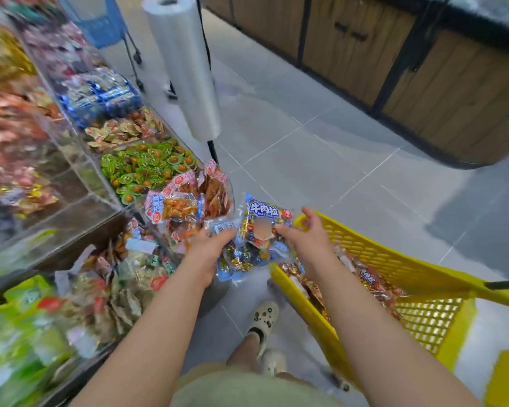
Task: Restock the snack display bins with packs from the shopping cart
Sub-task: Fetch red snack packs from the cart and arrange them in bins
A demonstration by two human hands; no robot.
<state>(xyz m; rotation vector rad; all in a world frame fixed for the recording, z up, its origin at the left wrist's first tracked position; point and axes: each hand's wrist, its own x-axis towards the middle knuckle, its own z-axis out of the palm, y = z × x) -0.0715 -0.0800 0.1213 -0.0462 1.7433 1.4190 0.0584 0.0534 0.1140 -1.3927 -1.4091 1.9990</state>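
grey tiled floor [321,160] between snack bins [84,173] and wooden cabinets [453,98]

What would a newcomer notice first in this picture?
Probably the blue snack pack in the middle, gripped by the left hand and touched by the right hand. Next, the yellow shopping cart at lower right, and the green-wrapped snacks at left.
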